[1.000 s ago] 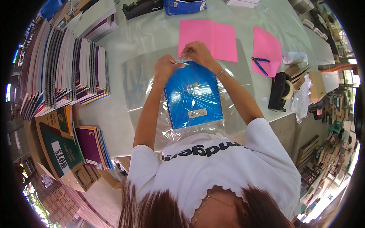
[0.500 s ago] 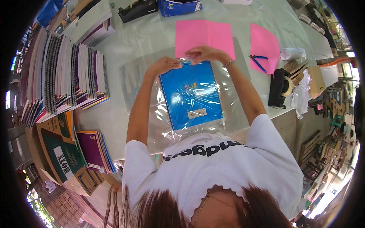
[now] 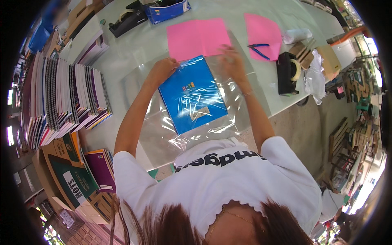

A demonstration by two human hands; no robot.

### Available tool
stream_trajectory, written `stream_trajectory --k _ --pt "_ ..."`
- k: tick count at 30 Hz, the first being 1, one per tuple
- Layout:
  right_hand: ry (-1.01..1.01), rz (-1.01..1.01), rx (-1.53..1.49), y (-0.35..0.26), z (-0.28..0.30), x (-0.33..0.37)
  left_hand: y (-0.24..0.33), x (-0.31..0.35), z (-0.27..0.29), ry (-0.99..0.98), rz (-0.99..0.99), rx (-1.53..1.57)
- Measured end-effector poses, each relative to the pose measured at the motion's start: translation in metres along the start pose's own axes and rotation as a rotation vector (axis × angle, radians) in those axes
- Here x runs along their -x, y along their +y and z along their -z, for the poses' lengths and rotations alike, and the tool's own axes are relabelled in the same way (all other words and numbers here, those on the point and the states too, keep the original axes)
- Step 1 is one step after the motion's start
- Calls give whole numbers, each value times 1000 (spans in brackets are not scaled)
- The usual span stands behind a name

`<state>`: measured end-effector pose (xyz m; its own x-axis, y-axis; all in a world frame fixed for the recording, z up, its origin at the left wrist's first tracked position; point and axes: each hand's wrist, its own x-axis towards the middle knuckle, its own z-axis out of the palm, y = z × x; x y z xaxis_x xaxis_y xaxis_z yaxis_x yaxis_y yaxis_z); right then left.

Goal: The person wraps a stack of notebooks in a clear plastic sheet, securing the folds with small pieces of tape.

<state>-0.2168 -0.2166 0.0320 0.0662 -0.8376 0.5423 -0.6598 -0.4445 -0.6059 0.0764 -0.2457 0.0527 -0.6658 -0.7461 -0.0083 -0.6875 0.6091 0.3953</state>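
Note:
A blue spiral-bound notebook lies in front of me under shiny clear plastic film, which spreads past its edges on the table. At the notebook's top left corner, the curled fingers of my left hand grip the film. My right hand is raised off to the right of the notebook's top edge, smeared by motion, so its fingers cannot be read. Just beyond the notebook an unfolded pink sheet with a centre crease lies flat.
Blue-handled pliers rest on a second pink sheet at far right, near a black tape dispenser. Another tape dispenser and a blue pouch stand at the back. Stacked notebooks and a carton line the left.
My right hand has left the notebook's top edge and swung right. My left hand stays by the top left corner. The whole view has shifted and turned slightly.

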Motion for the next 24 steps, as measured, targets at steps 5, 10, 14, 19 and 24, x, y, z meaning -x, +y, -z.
stream_trajectory --k 5,10,14,19,24 --pt "525 -521 660 72 182 83 23 9 -27 106 -14 -421" --pt "289 -1074 -40 149 271 146 51 10 -33 129 72 -253" --pt "143 -1026 -260 120 263 123 50 36 -37 135 202 -254" --pt "187 -991 -340 130 274 129 64 34 -43 155 240 -254" --pt "319 -1071 -610 109 279 156 63 33 -46 186 244 -281"
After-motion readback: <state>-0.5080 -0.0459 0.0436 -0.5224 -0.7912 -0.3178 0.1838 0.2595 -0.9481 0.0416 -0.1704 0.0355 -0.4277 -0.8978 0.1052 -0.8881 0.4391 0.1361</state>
